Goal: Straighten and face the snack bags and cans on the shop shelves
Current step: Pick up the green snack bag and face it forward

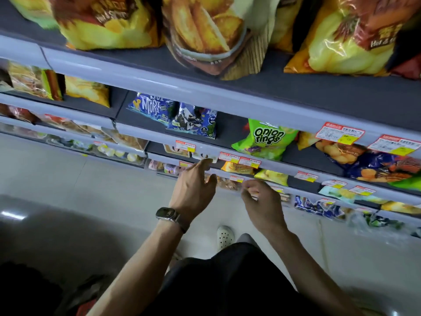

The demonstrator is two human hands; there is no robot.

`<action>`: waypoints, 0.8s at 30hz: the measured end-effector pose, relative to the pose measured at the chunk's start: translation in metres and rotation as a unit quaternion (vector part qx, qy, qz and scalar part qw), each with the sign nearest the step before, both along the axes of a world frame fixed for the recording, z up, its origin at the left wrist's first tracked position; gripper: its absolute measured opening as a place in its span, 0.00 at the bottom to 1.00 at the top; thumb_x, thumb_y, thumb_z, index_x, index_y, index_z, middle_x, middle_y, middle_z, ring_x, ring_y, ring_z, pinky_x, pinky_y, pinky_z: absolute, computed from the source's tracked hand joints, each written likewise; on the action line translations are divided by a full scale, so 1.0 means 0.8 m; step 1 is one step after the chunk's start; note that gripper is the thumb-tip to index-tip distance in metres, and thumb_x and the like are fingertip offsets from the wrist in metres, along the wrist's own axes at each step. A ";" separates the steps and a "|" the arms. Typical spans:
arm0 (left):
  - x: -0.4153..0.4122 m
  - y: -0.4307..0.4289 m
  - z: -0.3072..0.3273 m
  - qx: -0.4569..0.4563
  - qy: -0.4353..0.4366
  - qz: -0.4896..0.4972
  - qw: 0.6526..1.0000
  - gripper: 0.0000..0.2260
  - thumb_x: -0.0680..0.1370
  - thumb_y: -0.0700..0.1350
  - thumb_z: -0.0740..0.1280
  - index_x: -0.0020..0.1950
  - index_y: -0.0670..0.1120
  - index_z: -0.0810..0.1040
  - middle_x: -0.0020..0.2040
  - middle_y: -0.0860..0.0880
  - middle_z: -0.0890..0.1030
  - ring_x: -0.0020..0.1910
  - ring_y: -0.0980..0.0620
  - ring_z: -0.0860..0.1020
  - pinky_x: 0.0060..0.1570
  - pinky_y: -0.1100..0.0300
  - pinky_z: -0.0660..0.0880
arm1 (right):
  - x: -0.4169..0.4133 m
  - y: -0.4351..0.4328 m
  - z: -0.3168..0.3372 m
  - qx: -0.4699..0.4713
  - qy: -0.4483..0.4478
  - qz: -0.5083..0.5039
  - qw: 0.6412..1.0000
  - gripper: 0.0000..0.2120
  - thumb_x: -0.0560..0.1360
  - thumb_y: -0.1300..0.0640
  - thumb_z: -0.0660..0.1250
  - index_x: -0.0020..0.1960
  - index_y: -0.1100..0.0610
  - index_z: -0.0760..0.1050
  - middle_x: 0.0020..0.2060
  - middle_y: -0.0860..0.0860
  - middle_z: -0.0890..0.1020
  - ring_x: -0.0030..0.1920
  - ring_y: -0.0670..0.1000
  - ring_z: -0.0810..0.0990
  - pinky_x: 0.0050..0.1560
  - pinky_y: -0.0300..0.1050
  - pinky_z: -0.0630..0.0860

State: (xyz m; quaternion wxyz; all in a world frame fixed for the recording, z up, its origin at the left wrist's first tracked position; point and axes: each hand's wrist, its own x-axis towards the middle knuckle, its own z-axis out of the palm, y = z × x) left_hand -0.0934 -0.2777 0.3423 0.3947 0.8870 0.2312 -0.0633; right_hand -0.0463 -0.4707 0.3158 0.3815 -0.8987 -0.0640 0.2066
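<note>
I look down a grey shop shelf unit (159, 75) stacked with snack bags. My left hand (193, 188), a watch on its wrist, reaches toward a lower shelf, fingers apart, fingertips near a small white packet (205, 156). My right hand (262, 201) hangs beside it in front of a lower shelf edge, fingers curled loosely; whether it pinches anything is unclear. A green onion rings bag (265, 140) leans on the middle shelf to the right. Two blue bags (173, 115) stand behind it to the left. Large yellow chip bags (109, 26) fill the top shelf.
Red and yellow price tags (339, 133) line the shelf edges. A dark blue bag with orange snacks (376, 165) lies at the right. Lower shelves hold small packets (319, 206). The light tiled floor (68, 179) runs left; my white shoe (225, 236) stands below.
</note>
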 end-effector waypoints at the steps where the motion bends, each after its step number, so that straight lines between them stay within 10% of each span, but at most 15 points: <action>1: -0.018 0.013 0.006 0.009 0.015 -0.004 1.000 0.19 0.82 0.48 0.66 0.73 0.48 0.76 0.65 0.45 0.84 0.62 0.42 0.82 0.58 0.47 0.80 | -0.012 0.019 0.009 -0.012 0.007 0.028 1.000 0.07 0.80 0.55 0.70 0.57 0.49 0.82 0.55 0.43 0.84 0.59 0.48 0.82 0.57 0.44 0.78; 11: -0.214 0.157 0.056 0.057 0.083 0.052 0.994 0.19 0.83 0.57 0.61 0.74 0.57 0.72 0.64 0.49 0.82 0.62 0.42 0.81 0.60 0.48 0.78 | -0.112 0.234 0.098 -0.187 -0.078 0.315 0.927 0.18 0.80 0.40 0.65 0.66 0.45 0.77 0.64 0.45 0.82 0.63 0.52 0.80 0.59 0.49 0.78; 24: -0.297 0.326 0.050 0.050 0.155 0.241 0.957 0.19 0.84 0.57 0.60 0.73 0.57 0.74 0.66 0.53 0.83 0.60 0.45 0.82 0.59 0.50 0.79 | -0.141 0.408 0.095 -0.206 -0.094 0.401 0.888 0.18 0.82 0.40 0.62 0.68 0.45 0.75 0.61 0.49 0.82 0.60 0.54 0.80 0.57 0.50 0.78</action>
